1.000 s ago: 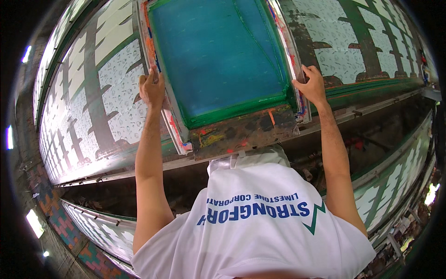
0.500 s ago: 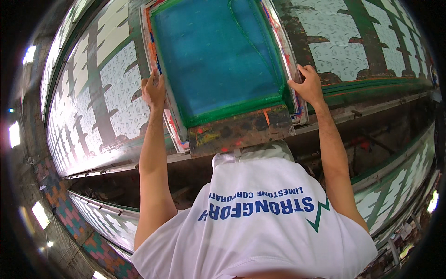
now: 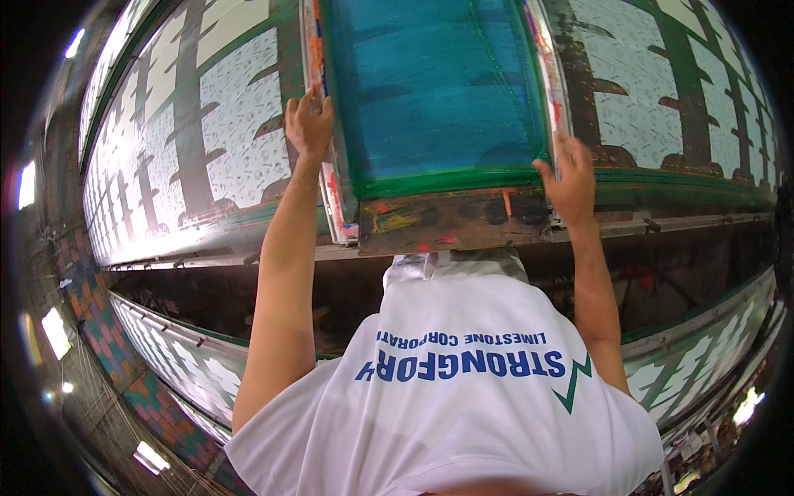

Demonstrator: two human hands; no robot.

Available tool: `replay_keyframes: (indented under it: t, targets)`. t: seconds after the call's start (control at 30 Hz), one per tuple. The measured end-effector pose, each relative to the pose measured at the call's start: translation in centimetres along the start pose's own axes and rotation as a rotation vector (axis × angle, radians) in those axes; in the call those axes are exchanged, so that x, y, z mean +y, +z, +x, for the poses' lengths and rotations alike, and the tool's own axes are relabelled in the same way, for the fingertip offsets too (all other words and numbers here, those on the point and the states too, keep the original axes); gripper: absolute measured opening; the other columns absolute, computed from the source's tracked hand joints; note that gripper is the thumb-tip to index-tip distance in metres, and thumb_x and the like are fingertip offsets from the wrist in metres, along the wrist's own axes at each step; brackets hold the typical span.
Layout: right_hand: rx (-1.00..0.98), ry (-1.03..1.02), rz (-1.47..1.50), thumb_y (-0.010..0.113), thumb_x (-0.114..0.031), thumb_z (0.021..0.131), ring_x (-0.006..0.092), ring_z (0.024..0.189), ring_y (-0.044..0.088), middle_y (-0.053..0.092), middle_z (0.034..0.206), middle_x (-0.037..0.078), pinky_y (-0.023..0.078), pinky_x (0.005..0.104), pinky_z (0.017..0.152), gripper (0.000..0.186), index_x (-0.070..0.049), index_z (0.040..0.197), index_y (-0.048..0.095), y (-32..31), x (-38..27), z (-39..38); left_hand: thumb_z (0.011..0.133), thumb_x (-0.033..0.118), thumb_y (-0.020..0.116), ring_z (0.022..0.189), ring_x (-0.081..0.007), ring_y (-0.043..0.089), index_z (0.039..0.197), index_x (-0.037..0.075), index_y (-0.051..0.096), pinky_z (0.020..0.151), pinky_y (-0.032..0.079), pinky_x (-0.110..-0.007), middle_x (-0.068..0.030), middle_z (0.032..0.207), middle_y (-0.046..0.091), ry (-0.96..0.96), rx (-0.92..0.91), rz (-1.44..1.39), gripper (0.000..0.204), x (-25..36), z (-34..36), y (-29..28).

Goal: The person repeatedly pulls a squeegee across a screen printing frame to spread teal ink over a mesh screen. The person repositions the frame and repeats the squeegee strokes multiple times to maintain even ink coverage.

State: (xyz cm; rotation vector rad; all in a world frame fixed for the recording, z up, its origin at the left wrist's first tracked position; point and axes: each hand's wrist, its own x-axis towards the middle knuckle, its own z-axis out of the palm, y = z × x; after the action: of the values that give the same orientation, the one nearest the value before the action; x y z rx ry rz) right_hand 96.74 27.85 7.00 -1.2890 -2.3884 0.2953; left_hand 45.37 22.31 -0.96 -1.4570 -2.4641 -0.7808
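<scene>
1. Left hand [image 3: 310, 128] grips the screen [image 3: 438, 91] by its left edge.
2. Right hand [image 3: 571, 178], blurred, is at the right edge; cannot tell if clasped.
3. Screen is over the table [image 3: 190, 140], between pale sheets [image 3: 244, 107].
4. Dark gap [image 3: 198, 302] nearer; tiled floor [image 3: 99, 331] leftward.

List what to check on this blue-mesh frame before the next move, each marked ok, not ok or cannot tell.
1. Left hand on the left side of the frame: ok, fingers at the rail.
2. Right hand firmly gripping the right side: cannot tell, its fingers are blurred.
3. Whole frame in view: not ok, its far end is cut off by the picture's top edge.
4. Stained board at the near end: ok, in place.
5. Frame flat on the surface below: cannot tell from this angle.
</scene>
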Motion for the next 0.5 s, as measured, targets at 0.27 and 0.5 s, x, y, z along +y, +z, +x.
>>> replay_keyframes:
  t: [0.27,0.5]
  targets:
    - [-0.592,-0.676,0.123,0.078,-0.018,0.084,0.0369,0.126,0.060,0.064,0.135,0.018,0.051,0.0454,0.109,0.057,-0.002,0.137,0.063,0.3,-11.7,-2.9,0.089,0.040,0.079,0.103,-0.0329,0.066,0.119,0.012,0.076,0.087,0.055,-0.047,-0.0115,0.104,0.063,-0.023,0.015,-0.067,0.041,0.1,-0.1,0.1]
    - [-0.498,-0.408,-0.096,0.072,-0.005,0.082,0.0344,0.124,0.063,0.065,0.132,0.020,0.052,0.0434,0.109,0.057,-0.002,0.137,0.062,0.9,-15.2,-2.8,0.099,0.034,0.069,0.099,-0.0315,0.066,0.116,0.012,0.078,0.083,0.056,-0.046,-0.0102,0.100,0.063,-0.066,0.035,-0.158,0.028,0.0,-0.1,0.4]
